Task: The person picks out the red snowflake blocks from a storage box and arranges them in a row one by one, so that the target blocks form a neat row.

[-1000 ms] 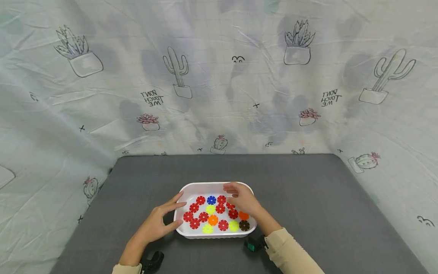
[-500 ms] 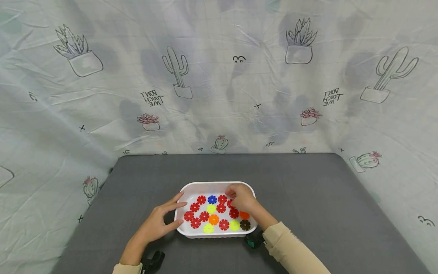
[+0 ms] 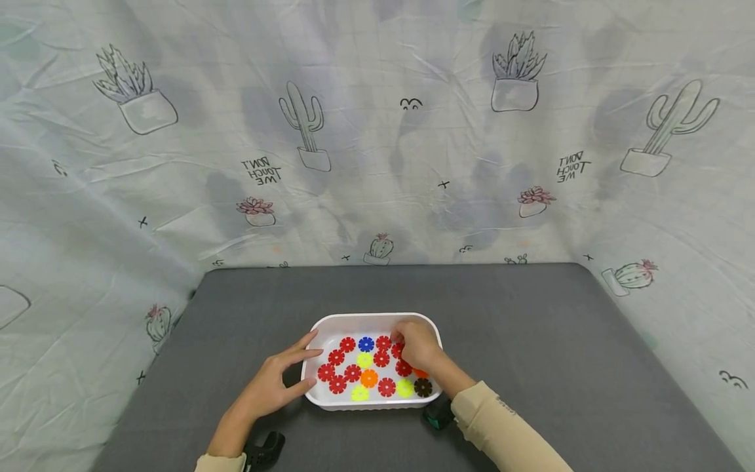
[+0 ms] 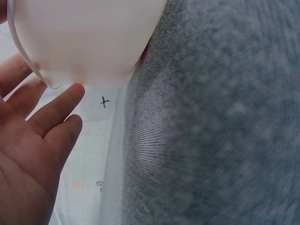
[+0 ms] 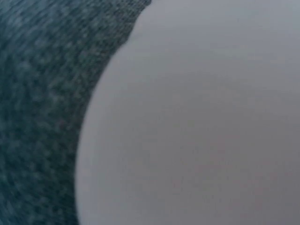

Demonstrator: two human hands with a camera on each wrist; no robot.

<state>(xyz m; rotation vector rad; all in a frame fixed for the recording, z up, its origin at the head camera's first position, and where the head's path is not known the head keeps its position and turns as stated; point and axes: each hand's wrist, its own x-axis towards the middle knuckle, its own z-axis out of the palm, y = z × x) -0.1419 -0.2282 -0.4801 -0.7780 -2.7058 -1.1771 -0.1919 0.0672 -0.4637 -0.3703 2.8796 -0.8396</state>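
Notched discs, red (image 3: 381, 358) for the most part, lie on the floor of a white tray (image 3: 354, 321). Head view: tray is a rounded rectangle, long side across, on a grey table (image 3: 501, 341). Mixed in: one blue disc (image 3: 366, 344), yellow-green discs (image 3: 364, 360), orange discs (image 3: 369, 378), and a dark brown disc (image 3: 423, 387) by the front right corner. Back row sits apart from the back wall; front row is close to the front wall. Leftmost reds are near the left wall.

Left hand (image 3: 276, 377): fingers spread and apart, at the tray's left end, tips over the rim, thumb at the front left corner.

Right hand (image 3: 417, 344): over the right rear part of the tray, inside the rim, fingers bent down onto the reds there. Tips hidden; can't tell whether a disc is pinched. It partly covers one orange disc just beside it.

Room: table runs wide both sides; back edge is well beyond the tray, meeting a printed cloth (image 3: 377, 144). Black wrist units (image 3: 263, 451) sit near the front edge of the tray, right one closest. Sleeves (image 3: 513, 432) are beige.

Left wrist view: tray's outer side at top left, thin rim down its left edge. Fingers lie at the rim end, one fingertip (image 4: 77, 91) right at the tray's edge. Grey table fills the right half.

Right wrist view: pale curved surface (image 5: 197, 122), blurred, fills most of it; part can't be told. Grey fabric along the left.
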